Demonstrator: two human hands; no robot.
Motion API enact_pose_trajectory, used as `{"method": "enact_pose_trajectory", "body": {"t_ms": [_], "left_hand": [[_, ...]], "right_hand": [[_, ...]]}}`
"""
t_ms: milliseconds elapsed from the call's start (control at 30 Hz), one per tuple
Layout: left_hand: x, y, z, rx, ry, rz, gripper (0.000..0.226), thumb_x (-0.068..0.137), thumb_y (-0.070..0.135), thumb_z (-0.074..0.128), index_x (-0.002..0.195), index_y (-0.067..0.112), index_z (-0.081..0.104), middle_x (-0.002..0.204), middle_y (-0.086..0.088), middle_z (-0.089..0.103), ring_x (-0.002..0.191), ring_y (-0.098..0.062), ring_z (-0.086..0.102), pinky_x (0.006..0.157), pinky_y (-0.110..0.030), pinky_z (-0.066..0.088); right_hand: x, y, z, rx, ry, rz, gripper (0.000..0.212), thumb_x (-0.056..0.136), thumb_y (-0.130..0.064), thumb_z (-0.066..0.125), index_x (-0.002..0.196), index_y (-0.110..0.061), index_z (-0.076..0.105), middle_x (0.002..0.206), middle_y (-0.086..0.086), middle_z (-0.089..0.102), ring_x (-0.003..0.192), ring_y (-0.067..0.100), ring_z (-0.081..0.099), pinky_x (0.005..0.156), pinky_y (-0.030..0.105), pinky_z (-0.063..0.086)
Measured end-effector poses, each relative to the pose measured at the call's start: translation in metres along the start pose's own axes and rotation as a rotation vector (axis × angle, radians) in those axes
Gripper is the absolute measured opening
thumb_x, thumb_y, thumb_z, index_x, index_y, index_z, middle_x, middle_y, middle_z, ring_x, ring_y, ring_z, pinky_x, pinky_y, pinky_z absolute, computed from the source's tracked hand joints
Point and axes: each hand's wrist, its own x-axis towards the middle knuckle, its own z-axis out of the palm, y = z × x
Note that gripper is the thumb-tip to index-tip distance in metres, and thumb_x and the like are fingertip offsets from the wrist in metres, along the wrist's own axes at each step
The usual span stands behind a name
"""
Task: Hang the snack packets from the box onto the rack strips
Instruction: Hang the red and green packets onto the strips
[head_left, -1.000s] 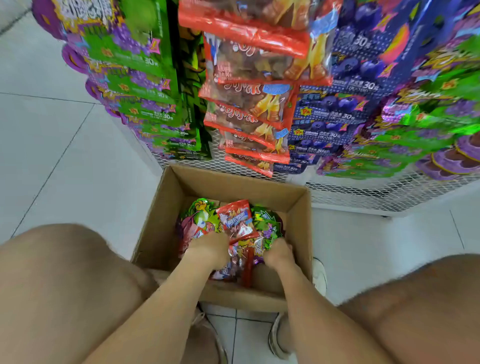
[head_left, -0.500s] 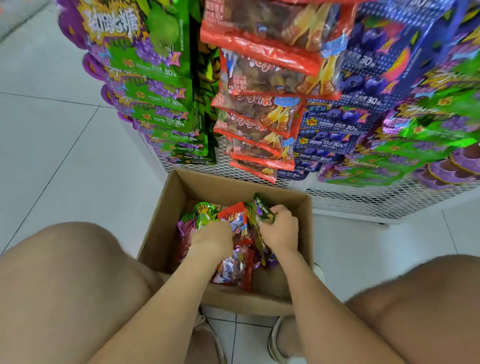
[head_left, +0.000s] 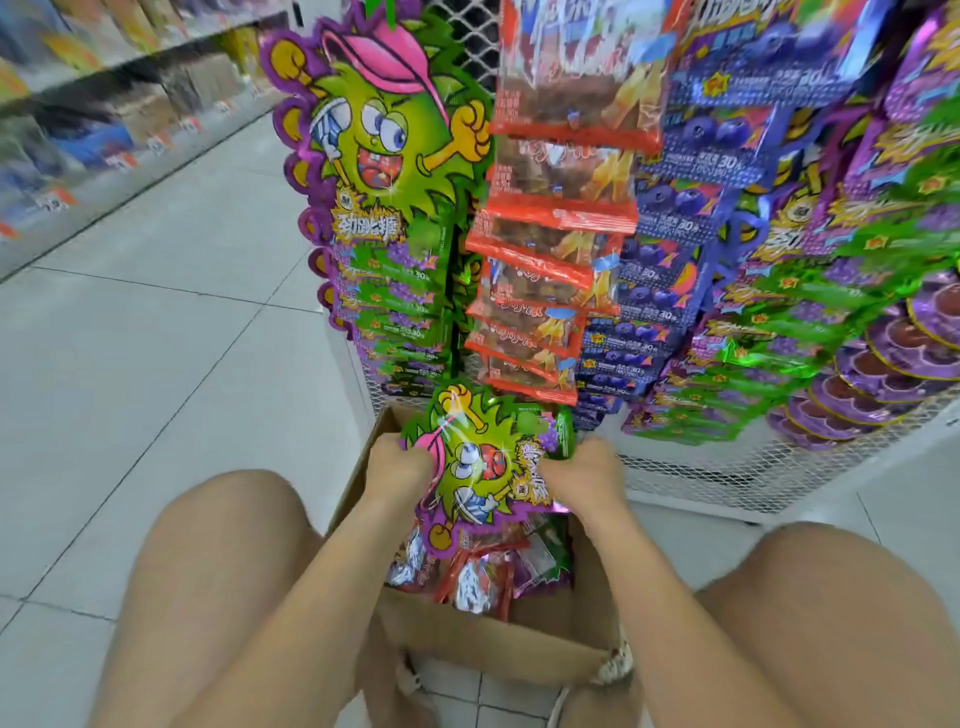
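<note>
Green monster packet (head_left: 483, 467) held clear above the box, gripped at both ends: left hand (head_left: 400, 467) curled round the pink-capped head end, right hand (head_left: 582, 478) curled round the lettered end. Long axis crosswise from one grip to the other; head end pointing toward the left grip, printed face turned up to the camera. Directly beneath the grips, open cardboard box (head_left: 493, 639) with further packets (head_left: 478, 577) heaped inside. Beyond the grips, just past the packet's far edge, hanging strip of red packets (head_left: 561, 218). Left of that, strip of matching green packets (head_left: 384, 156); right of it, blue packets (head_left: 675, 260). Behind all three, wire mesh rack (head_left: 727, 467).
</note>
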Motion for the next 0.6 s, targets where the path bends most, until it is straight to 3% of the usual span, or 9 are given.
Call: {"method": "enact_pose_trajectory", "body": {"t_ms": [67,133,167,233,333,433,533,600], "left_hand": [[0.002,0.012,-0.014,0.189,-0.028,0.182,0.025,0.092,0.007,0.07,0.081,0.016,0.049,0.07,0.001,0.043,0.062,-0.02,0.04,0.054,-0.026,0.031],[-0.004,0.032,-0.026,0.226,-0.137,0.308,0.027,0.089,0.018,0.082,0.076,0.019,0.059,0.075,0.006,0.059,0.073,-0.019,0.058,0.067,-0.028,0.047],[-0.009,0.043,-0.031,0.254,-0.18,0.365,0.025,0.088,0.022,0.086,0.077,0.02,0.063,0.076,0.007,0.063,0.076,-0.012,0.063,0.07,-0.027,0.05],[-0.022,0.068,-0.041,0.348,-0.257,0.482,0.022,0.086,0.027,0.088,0.082,0.013,0.072,0.068,0.007,0.063,0.063,0.004,0.061,0.059,-0.015,0.044],[-0.031,0.103,-0.057,0.479,-0.304,0.668,0.021,0.083,0.033,0.09,0.074,0.021,0.075,0.058,0.008,0.062,0.052,-0.001,0.056,0.054,-0.016,0.038],[-0.037,0.143,-0.075,0.553,-0.396,0.759,0.02,0.082,0.036,0.089,0.072,0.024,0.076,0.061,0.006,0.066,0.057,-0.007,0.051,0.059,-0.027,0.039],[-0.049,0.183,-0.09,0.526,-0.375,0.868,0.016,0.083,0.035,0.088,0.082,0.021,0.081,0.076,-0.002,0.075,0.069,-0.021,0.066,0.066,-0.04,0.05],[-0.054,0.21,-0.098,0.473,-0.289,0.943,0.016,0.084,0.037,0.087,0.09,0.023,0.081,0.085,0.006,0.077,0.081,-0.014,0.072,0.075,-0.037,0.057]], "right_hand": [[-0.015,-0.013,-0.007,-0.324,-0.057,-0.098,0.031,0.085,-0.019,0.072,0.074,-0.007,0.045,0.073,0.007,0.059,0.074,0.029,0.064,0.062,0.033,0.047],[-0.028,-0.029,-0.011,-0.526,-0.033,-0.235,0.033,0.09,-0.021,0.068,0.074,-0.015,0.04,0.083,0.008,0.058,0.084,0.032,0.066,0.061,0.034,0.045],[-0.032,-0.037,-0.012,-0.554,-0.001,-0.301,0.033,0.091,-0.025,0.067,0.076,-0.015,0.04,0.084,0.008,0.057,0.086,0.034,0.066,0.06,0.035,0.044],[-0.042,-0.059,-0.016,-0.531,0.095,-0.422,0.034,0.093,-0.035,0.068,0.079,-0.015,0.044,0.079,0.006,0.054,0.084,0.034,0.065,0.058,0.037,0.047],[-0.057,-0.095,-0.03,-0.432,0.144,-0.601,0.035,0.092,-0.038,0.072,0.111,-0.018,0.05,0.087,0.003,0.061,0.08,0.027,0.065,0.055,0.035,0.047],[-0.071,-0.124,-0.046,-0.483,0.056,-0.788,0.04,0.097,-0.042,0.065,0.132,-0.032,0.051,0.11,-0.002,0.05,0.095,0.024,0.064,0.072,0.04,0.055],[-0.08,-0.154,-0.062,-0.592,0.103,-0.875,0.033,0.1,-0.051,0.059,0.125,-0.03,0.063,0.104,-0.004,0.038,0.092,0.021,0.058,0.067,0.037,0.046],[-0.083,-0.176,-0.076,-0.545,0.178,-0.933,0.026,0.098,-0.052,0.061,0.103,-0.027,0.064,0.099,-0.004,0.039,0.092,0.021,0.054,0.068,0.036,0.042]]}}
